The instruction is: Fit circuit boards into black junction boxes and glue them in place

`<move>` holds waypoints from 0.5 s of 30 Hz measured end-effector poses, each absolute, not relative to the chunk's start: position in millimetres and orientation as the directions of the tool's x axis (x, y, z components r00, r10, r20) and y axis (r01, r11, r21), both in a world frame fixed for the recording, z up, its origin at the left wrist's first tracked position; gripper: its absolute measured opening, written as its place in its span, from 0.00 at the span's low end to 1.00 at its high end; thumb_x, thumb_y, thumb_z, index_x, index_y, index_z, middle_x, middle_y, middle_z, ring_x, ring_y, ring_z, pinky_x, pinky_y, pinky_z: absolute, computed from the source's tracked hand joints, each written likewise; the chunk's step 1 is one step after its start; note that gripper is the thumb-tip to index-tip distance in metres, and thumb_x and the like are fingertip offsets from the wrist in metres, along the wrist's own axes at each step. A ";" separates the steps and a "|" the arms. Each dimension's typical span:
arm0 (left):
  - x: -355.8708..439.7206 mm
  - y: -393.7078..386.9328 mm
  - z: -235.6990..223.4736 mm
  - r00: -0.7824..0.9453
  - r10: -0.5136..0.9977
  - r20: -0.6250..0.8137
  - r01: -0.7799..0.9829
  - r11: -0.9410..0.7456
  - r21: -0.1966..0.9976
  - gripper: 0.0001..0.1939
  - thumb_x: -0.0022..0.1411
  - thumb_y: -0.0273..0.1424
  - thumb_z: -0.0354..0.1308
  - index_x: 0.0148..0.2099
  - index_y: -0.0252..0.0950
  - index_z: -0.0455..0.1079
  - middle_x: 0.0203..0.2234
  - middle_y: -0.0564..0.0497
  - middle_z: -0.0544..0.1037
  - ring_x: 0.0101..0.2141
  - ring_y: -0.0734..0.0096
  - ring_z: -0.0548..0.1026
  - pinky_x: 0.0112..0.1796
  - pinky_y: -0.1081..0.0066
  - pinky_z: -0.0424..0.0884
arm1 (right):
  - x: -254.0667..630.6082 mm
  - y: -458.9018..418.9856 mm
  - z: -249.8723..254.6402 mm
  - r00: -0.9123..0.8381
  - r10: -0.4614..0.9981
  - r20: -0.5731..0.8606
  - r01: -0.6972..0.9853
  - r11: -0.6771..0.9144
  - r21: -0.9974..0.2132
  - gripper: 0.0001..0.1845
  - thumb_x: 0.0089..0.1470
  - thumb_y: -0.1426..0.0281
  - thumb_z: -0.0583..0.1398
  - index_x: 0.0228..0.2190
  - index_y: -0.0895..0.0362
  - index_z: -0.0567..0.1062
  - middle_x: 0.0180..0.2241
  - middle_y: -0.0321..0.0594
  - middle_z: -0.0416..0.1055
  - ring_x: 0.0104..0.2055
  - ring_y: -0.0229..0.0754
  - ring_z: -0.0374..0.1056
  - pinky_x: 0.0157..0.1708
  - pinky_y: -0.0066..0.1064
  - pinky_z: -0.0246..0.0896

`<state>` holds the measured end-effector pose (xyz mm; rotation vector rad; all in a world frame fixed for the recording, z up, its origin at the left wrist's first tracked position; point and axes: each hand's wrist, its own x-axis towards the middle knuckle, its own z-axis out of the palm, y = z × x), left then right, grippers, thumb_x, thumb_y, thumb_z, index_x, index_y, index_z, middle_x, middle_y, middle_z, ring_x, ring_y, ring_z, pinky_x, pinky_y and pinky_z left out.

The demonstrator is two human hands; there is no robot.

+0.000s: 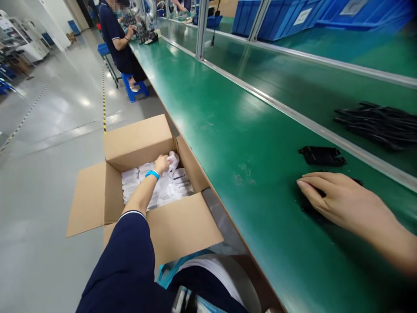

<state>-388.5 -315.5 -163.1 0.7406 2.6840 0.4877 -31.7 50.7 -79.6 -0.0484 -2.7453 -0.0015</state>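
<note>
My left hand [162,164] reaches down into an open cardboard box [138,139] and grips a crumpled white wrapped packet [173,161]. Several more white wrapped packets [156,191] fill the box beneath it. On the green bench my right hand [339,198] curls over a black plastic part [314,213], which is mostly hidden by the palm and fingers. Just beyond that hand lies a flat black plastic part [322,155] with notched edges.
A heap of black strip-like parts [378,124] lies behind the metal rail [293,115] on the right. Blue bins [280,19] stand at the back. A co-worker [117,39] sits on a blue stool [135,89] at the far end of the green bench [208,113].
</note>
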 end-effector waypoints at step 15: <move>-396.9 -296.9 -179.6 -0.685 0.512 -0.517 0.415 0.859 0.301 0.21 0.68 0.38 0.59 0.59 0.35 0.67 0.55 0.43 0.71 0.51 0.58 0.73 0.51 0.52 0.73 | -27.5 72.5 -57.7 -0.925 0.291 0.245 0.222 0.936 -0.272 0.32 0.45 0.67 0.57 0.54 0.56 0.71 0.61 0.49 0.63 0.63 0.56 0.59 0.60 0.51 0.59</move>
